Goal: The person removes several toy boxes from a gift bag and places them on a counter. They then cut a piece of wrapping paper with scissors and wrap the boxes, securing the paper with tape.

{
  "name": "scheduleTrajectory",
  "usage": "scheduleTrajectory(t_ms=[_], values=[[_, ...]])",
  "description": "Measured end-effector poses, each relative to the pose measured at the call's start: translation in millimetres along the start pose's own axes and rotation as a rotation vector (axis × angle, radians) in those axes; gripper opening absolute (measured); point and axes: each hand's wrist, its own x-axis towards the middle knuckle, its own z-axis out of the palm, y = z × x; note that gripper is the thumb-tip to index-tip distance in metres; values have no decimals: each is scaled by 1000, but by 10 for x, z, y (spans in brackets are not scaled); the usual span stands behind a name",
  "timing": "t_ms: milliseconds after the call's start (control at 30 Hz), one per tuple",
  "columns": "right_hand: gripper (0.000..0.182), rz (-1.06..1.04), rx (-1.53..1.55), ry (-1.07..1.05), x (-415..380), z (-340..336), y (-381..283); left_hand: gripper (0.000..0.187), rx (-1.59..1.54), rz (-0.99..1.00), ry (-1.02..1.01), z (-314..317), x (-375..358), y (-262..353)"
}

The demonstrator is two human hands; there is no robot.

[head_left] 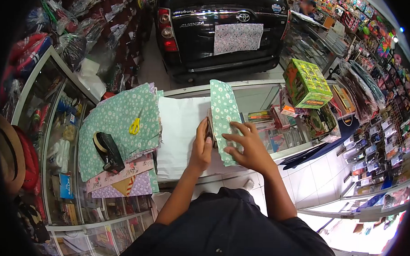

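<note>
A flat item partly wrapped in green daisy-print paper (223,111) lies on white paper (180,127) spread over the glass counter (260,91). My left hand (202,143) presses against the item's left edge, fingers closed along it. My right hand (245,145) lies flat on the wrapped top, fingers spread and holding the green paper down. The item's dark edge shows between my hands.
A stack of green and patterned wrapping sheets (119,120) lies at left, with yellow scissors (134,125) and a black tape dispenser (107,150) on it. A green box (306,83) stands at right. A black car (222,29) is parked beyond the counter.
</note>
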Motion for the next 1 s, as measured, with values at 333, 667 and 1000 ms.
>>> scheduleTrajectory(t_ms=[333,667,1000], values=[[57,-36,-61,0,-46,2,-25,64,672,25,-9,98,500,724],[76,-18,-75,-70,-115,1,-19,82,844,-450,225,183,963,98],[106,-86,-104,-111,-278,-9,-100,47,797,-416,365,269,1074,156]])
